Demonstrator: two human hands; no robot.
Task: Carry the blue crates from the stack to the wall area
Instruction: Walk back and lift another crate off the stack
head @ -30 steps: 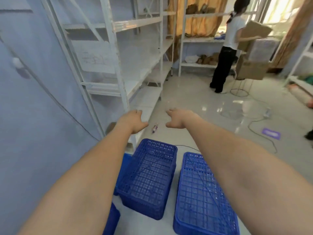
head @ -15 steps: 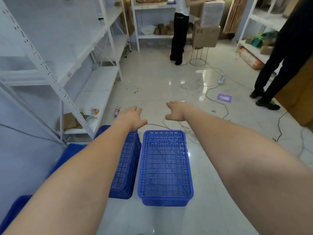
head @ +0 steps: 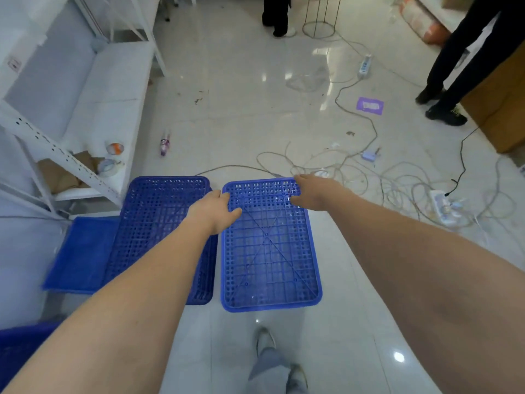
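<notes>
So, both arms are reaching out over two blue perforated plastic crates sitting side by side on the glossy white tiled floor (head: 241, 115), mid-frame.

The left hand (head: 211, 213) is hovering over the gap between the crates, fingers loosely spread and holding nothing. The right hand (head: 311, 191) is hanging over the far right corner of the right-hand blue lattice crate (head: 270, 251), fingers relaxed and gripping nothing; can't tell if it's actually touching the rim. The left-hand blue lattice crate (head: 159, 223) is lying just beside it, with a flat blue lid-like panel (head: 82, 254) further left. A white metal shelving rack (head: 56, 109) is filling the upper left of the frame, a tangle of pale cables (head: 369, 172) is sprawling at centre right, and two people in dark trousers are standing along the top edge.
</notes>
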